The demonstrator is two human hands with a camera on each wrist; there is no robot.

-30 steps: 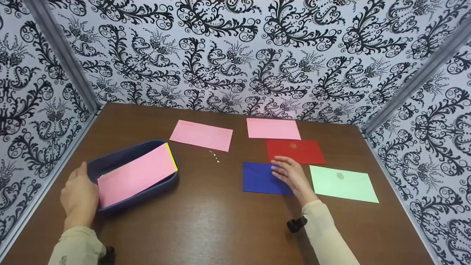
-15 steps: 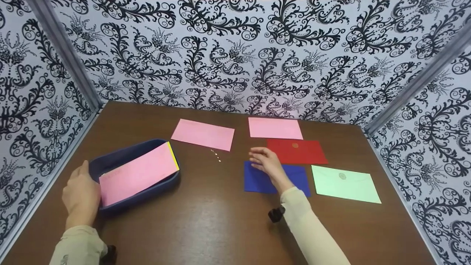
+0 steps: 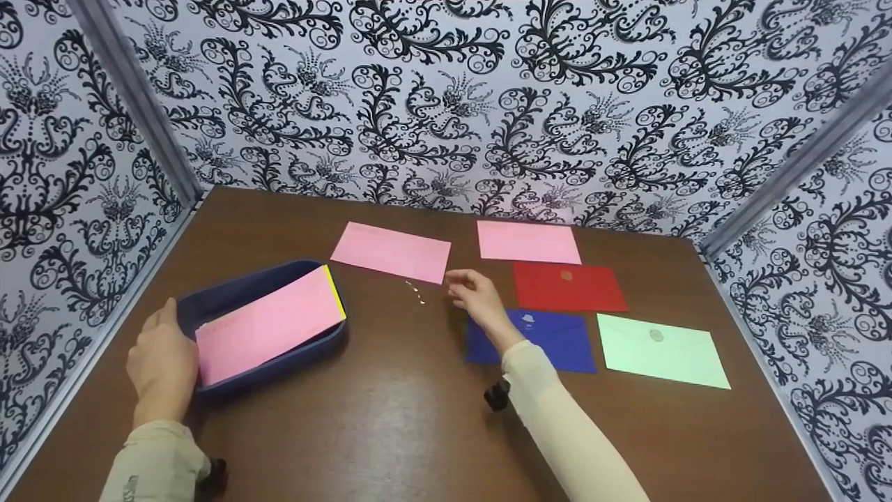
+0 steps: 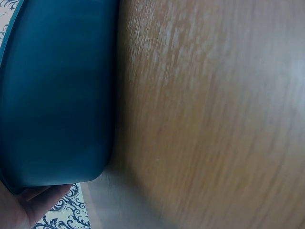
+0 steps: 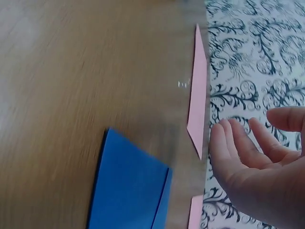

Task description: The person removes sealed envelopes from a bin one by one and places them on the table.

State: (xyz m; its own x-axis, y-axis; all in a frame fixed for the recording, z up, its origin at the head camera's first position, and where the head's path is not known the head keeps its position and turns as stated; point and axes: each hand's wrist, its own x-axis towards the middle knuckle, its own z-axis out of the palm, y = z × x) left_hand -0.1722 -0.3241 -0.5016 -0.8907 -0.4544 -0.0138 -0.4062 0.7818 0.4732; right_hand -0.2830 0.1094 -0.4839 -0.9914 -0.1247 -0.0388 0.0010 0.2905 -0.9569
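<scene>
At the left of the head view, my left hand (image 3: 162, 355) holds the near-left end of a dark blue tray (image 3: 240, 284). In the left wrist view the fingers (image 4: 45, 202) show under the tray's rim. A pink envelope (image 3: 268, 328) lies slanted in the tray, with a yellow edge (image 3: 334, 293) showing beneath it. My right hand (image 3: 477, 300) hovers with loosely bent fingers and nothing in them. Its fingertips are close to the near-right corner of another pink envelope (image 3: 391, 252); below the wrist lies a blue envelope (image 3: 550, 341).
A third pink envelope (image 3: 528, 242) lies at the back, just beyond a red envelope (image 3: 570, 286). To the right is a light green envelope (image 3: 662, 351). Small shiny marks (image 3: 416, 293) dot the brown table (image 3: 376, 432). Patterned walls (image 3: 446, 104) enclose the back and sides.
My right hand has moved left and slightly away from me, from over the blue envelope toward the left pink envelope. The left hand stays on the tray. The head view has shifted slightly.
</scene>
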